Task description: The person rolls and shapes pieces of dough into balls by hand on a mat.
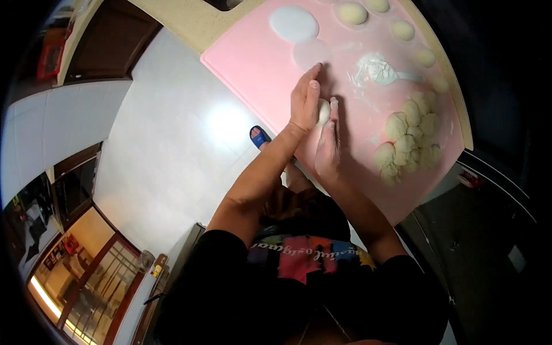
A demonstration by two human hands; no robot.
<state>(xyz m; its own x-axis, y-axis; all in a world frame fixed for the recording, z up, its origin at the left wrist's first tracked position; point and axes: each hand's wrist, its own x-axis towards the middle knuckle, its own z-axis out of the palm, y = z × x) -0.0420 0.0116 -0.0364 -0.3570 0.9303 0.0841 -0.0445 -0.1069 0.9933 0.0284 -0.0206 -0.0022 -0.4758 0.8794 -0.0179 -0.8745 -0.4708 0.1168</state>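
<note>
Between my two palms sits a pale, smooth dough ball [324,112], held just over the pink mat [247,63]. My left hand [305,99] presses on it from the left, fingers stretched toward the top of the view. From the right, my right hand [329,141] closes against the same ball with its fingers upright. To the right lies a heap of rough dough pieces [407,137]. A white spoon [409,76] rests above the heap, its bowl covered by white flour [380,70].
Several rounded dough balls [352,12] line the mat's upper right edge. Near the top are a white disc [294,23] and a paler, see-through disc [313,54]. Light floor tiles [178,132] and my blue slipper [258,136] show at the mat's left.
</note>
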